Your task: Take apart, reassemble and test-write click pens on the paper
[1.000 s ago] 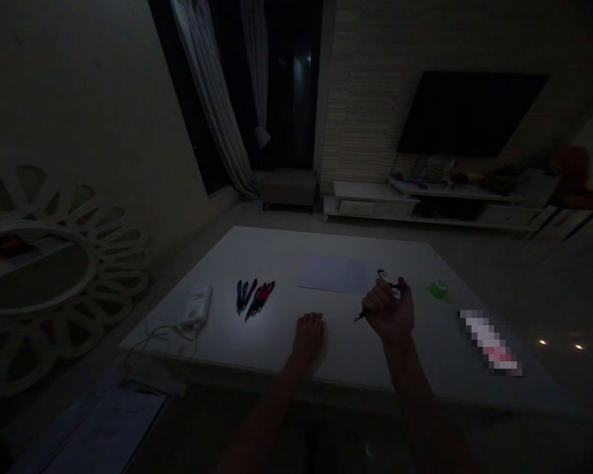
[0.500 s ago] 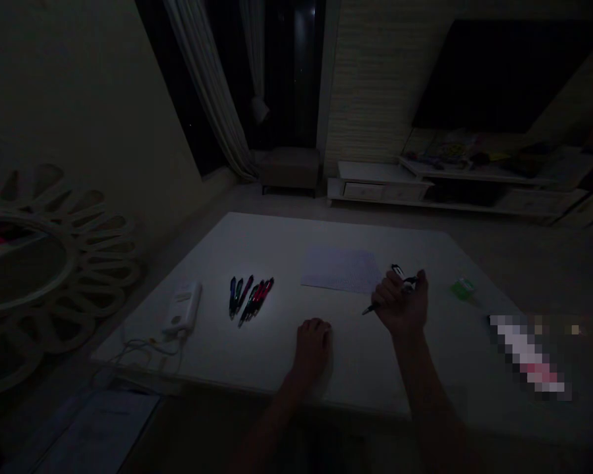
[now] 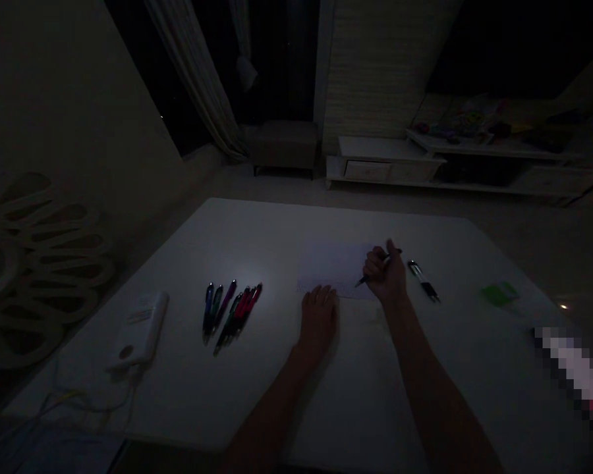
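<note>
Looking down from my head, I see my right hand (image 3: pixel 386 280) curled around a dark pen (image 3: pixel 362 281). My thumb sticks up, and the pen's tip points down by the near right part of the paper (image 3: pixel 326 263). I can't tell if it touches. My left hand (image 3: pixel 319 313) is mostly open and holds nothing, with its fingertips at the paper's near edge. More pens (image 3: pixel 240 313) lie to the left, and a black and white pen (image 3: pixel 423 281) lies to the right. I think I'm getting the pen in place, which calls for a snug grip and a steady tip.
</note>
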`<state>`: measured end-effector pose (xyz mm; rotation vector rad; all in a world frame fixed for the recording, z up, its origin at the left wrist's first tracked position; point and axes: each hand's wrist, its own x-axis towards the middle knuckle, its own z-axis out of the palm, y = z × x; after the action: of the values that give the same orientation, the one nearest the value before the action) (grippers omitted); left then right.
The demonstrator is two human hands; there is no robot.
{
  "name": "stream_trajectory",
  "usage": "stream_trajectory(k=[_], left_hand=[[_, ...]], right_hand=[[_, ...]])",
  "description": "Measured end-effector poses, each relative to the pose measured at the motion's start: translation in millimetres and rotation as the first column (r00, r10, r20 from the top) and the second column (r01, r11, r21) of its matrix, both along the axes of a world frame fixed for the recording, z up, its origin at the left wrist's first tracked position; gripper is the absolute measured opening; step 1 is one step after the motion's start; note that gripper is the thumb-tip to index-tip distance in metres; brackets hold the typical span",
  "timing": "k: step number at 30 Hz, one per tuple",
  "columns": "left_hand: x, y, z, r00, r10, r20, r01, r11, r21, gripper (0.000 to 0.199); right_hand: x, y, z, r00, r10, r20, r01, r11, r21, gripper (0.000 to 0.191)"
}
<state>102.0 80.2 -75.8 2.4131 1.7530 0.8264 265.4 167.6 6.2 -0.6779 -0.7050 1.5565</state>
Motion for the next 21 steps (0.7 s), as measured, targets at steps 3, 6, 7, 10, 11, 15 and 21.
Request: stream_trajectory(k=[3, 6, 7, 10, 11, 15, 21], left_hand=[[2, 0, -5.2, 0.999, -0.001, -0.039, -0.001, 0.999, -0.035, 0.034], [3, -2, -6.0, 0.997, -0.013, -0.072, 0.010, 0.999, -0.052, 0.034], [4, -2, -5.7, 0.997, -0.018, -0.080, 0.013, 0.998, -0.056, 0.035], [4, -2, -4.5, 0.996, -0.025, -0.088, 0.020, 0.998, -0.059, 0.037], [4, -2, -4.2, 0.996, -0.027, -0.088, 0.022, 0.998, -0.060, 0.037], [4, -1, -3.7, 0.995, -0.032, -0.090, 0.026, 0.998, -0.062, 0.038], [4, -1, -3.2, 0.995, -0.025, -0.093, 0.019, 0.997, -0.071, 0.036]], right_hand=[[-11, 21, -20.7, 0.978, -0.069, 0.196, 0.077, 0.996, -0.034, 0.036], [-20, 28, -38.8, 0.901, 0.035, 0.432, 0.006, 0.996, -0.093, 0.047], [-22, 29, -43.8, 0.865, 0.043, 0.501, 0.003, 0.996, -0.091, 0.047], [-26, 27, -56.8, 0.772, -0.066, 0.632, 0.078, 0.997, 0.010, 0.035], [-27, 26, -60.5, 0.758, -0.100, 0.645, 0.096, 0.995, 0.041, 0.032], [-29, 19, -70.4, 0.752, -0.102, 0.652, 0.078, 0.995, 0.066, 0.028], [-37, 13, -69.6, 0.588, -0.186, 0.788, 0.155, 0.981, 0.116, 0.018]])
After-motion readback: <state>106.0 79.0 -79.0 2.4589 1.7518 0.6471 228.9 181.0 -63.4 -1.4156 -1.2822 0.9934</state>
